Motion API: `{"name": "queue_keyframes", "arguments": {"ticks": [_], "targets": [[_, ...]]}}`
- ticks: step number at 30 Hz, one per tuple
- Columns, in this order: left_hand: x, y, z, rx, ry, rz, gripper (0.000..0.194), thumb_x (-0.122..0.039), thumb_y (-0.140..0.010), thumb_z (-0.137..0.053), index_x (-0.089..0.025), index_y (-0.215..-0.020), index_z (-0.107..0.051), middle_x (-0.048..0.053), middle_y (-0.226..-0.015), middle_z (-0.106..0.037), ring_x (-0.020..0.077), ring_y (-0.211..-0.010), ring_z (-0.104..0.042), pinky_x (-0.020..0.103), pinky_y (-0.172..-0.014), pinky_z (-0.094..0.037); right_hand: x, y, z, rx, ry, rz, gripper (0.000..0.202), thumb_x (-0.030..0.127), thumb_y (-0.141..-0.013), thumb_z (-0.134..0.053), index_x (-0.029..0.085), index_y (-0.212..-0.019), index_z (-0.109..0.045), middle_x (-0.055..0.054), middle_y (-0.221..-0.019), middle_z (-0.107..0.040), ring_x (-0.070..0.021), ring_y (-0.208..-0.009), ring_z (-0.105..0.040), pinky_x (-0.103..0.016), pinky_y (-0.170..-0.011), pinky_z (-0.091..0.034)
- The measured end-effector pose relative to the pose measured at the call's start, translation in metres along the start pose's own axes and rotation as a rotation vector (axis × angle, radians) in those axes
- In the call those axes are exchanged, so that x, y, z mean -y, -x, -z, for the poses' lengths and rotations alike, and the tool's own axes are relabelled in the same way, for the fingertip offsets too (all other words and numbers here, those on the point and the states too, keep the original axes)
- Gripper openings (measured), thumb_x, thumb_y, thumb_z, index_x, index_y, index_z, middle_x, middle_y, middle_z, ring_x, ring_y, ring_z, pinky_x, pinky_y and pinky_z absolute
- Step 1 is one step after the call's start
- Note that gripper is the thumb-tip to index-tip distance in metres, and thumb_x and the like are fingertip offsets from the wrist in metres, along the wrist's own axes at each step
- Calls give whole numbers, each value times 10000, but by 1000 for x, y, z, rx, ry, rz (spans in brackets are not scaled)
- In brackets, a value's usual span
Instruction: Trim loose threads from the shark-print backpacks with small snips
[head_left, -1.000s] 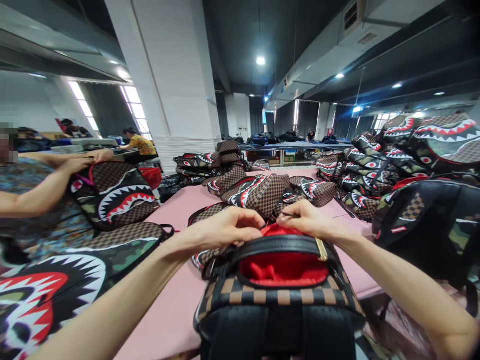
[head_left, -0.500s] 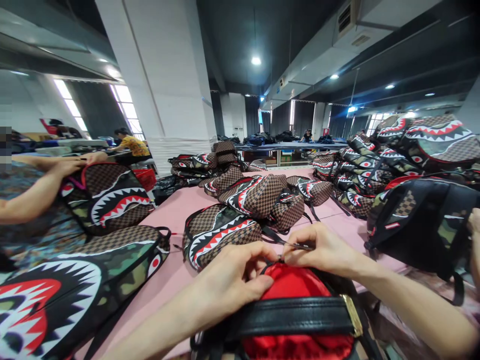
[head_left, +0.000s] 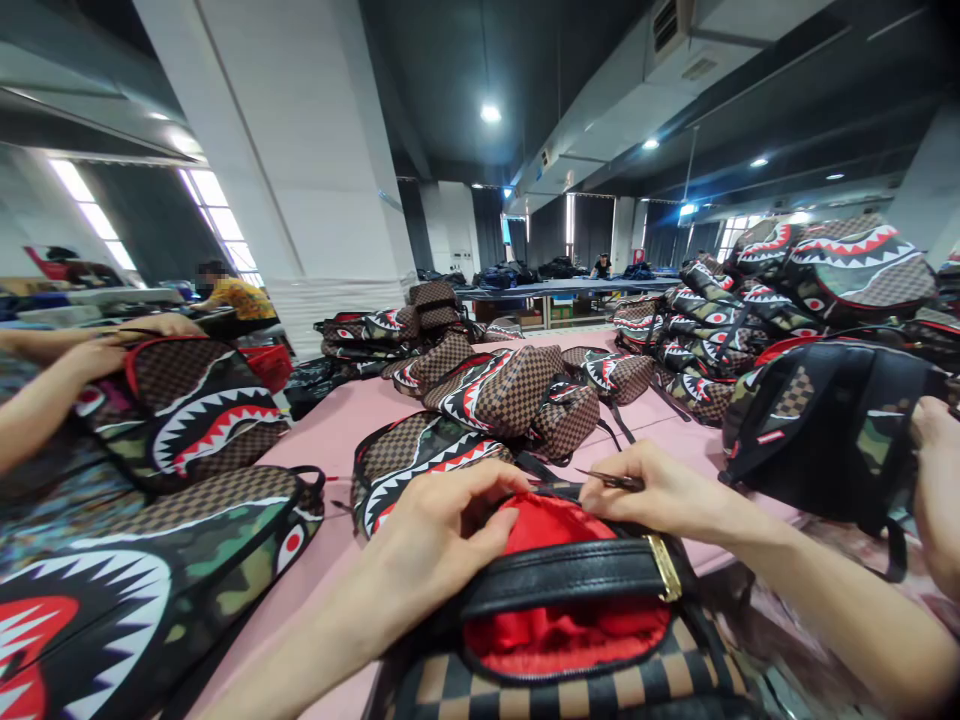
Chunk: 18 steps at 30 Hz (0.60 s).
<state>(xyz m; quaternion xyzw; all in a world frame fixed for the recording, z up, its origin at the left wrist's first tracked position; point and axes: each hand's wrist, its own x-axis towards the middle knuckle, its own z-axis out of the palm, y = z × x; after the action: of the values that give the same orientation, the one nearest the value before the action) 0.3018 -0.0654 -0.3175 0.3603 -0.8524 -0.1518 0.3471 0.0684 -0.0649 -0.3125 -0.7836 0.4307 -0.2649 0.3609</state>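
Note:
In front of me stands a brown checkered backpack point(head_left: 585, 676), its zipped top open on a red lining point(head_left: 555, 525). A black handle strap point(head_left: 555, 580) with a gold metal fitting point(head_left: 664, 566) crosses the opening. My left hand point(head_left: 442, 520) is closed on the far left part of the opening's edge, thumb on the lining side. My right hand point(head_left: 645, 485) is at the far right edge, fingers pinched round a thin dark pointed tool point(head_left: 616, 481). Its tip points left; its exact kind does not show clearly.
Several shark-mouth backpacks point(head_left: 499, 390) lie on the pink table point(head_left: 322, 450); more are piled at right point(head_left: 712, 335). A large one point(head_left: 225, 560) lies near left. A co-worker's hands point(head_left: 105, 350) hold a bag at left. Another person's hand point(head_left: 936, 470) is beside a black-backed backpack point(head_left: 832, 450).
The backpack's mouth now gapes wider, showing more lining and its near checkered side. My right hand has drawn apart from my left, and the tool shows more. The view has shifted slightly.

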Motion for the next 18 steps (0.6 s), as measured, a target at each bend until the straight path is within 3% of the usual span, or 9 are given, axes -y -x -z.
{"name": "queue_keyframes", "arguments": {"ticks": [4,8,11,14,16,18], "targets": [[-4,-1,3,-14,-74,-146,142,-114,-761,-481,-189,-816,-589,-33,-812,-590,76,-735,-521,178,-678,-393,2,2,-5,0,-68,-13,262,360,-764,-533,104,-713,-554,-9,-637,-469,-78,-558,-372,-194,-493,-281],[-12,4,3,76,-149,-251,70,-190,-772,-584,-186,-837,-558,-14,-861,-543,86,-767,-490,190,-668,-381,7,6,-12,-32,-115,51,211,284,-780,-495,115,-660,-455,14,-597,-365,-61,-539,-294,-193,-475,-221],[-16,9,-2,-38,-329,-374,47,-182,-830,-522,-179,-838,-568,2,-842,-519,91,-726,-457,208,-622,-344,7,9,-14,-66,-147,55,229,297,-778,-521,113,-660,-455,17,-598,-364,-59,-543,-295,-187,-482,-232],[-17,11,-6,-170,-460,-485,141,-152,-871,-450,-168,-836,-585,9,-815,-534,104,-724,-445,230,-631,-326,8,9,-14,-77,-212,23,268,337,-776,-547,108,-657,-472,17,-595,-384,-56,-532,-311,-185,-479,-247],[-16,9,-6,-184,-461,-499,135,-173,-873,-455,-161,-852,-588,11,-811,-549,113,-736,-454,237,-640,-330,9,7,-13,-73,-264,7,261,320,-769,-556,105,-640,-483,20,-577,-395,-52,-511,-315,-183,-471,-257],[-17,4,-4,-157,-441,-427,144,-205,-872,-461,-158,-831,-590,14,-788,-547,118,-723,-459,239,-622,-323,10,5,-13,-76,-291,-5,241,296,-756,-567,103,-631,-496,26,-560,-407,-47,-492,-316,-179,-461,-260]]}}
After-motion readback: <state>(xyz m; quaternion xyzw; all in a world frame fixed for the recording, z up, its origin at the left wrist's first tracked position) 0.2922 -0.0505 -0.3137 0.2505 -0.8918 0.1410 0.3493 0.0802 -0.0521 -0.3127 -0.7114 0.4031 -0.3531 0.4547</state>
